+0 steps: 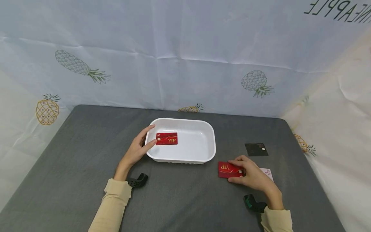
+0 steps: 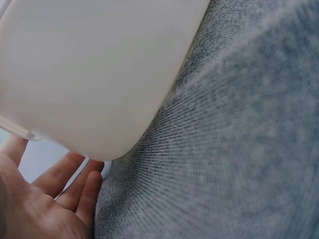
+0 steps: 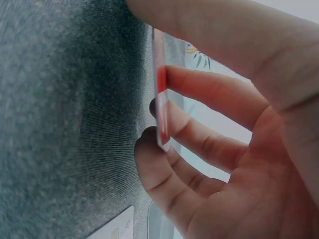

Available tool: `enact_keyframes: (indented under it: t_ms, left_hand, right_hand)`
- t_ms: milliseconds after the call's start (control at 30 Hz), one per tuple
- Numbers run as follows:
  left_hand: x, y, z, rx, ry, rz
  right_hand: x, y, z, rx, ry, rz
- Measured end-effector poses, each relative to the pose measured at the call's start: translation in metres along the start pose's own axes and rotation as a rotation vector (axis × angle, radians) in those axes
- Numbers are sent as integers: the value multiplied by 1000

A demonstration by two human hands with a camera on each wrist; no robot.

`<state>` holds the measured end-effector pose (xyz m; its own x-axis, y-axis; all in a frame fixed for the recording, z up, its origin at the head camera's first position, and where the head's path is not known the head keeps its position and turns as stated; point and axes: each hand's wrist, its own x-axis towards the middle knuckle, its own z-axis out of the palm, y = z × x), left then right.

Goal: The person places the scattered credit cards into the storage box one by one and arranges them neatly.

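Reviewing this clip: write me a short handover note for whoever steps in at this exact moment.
Left hand: fingers relaxed against the left end of the white tray, steadying it, holding nothing.
Right hand: pinches a red VIP card by its edges, right of the tray, at the grey table; the right wrist view shows it tilted up on edge.
Done: one red VIP card lies flat in the tray.
Left, as it seems: the held card, then likely the black card and the pale card half hidden under the right hand, both on the table.
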<state>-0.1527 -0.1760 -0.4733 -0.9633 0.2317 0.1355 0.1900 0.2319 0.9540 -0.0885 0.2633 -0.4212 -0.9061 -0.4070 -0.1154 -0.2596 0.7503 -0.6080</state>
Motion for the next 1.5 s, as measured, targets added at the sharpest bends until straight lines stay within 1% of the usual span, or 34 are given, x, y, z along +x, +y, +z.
enact_keyframes:
  t_ms: [233,633,900,1200,1500]
  left_hand:
    - [1,0,0,-5,1,1]
    - [2,0,0,-19,3,7]
    - [2,-1,1,-21,7,12]
    - [2,-1,1,-20,5,14]
    - [0,-1,1,-22,4,7]
  right_hand:
    - [-1,-1,-1,4,51,25]
    - [-2,-3,-13,-17,107,-15]
    - [1,-8,-20,-16,103,-16]
    - [7,-19,-28,-31,113,-46]
    - [16,-28,-31,-48,119,-73]
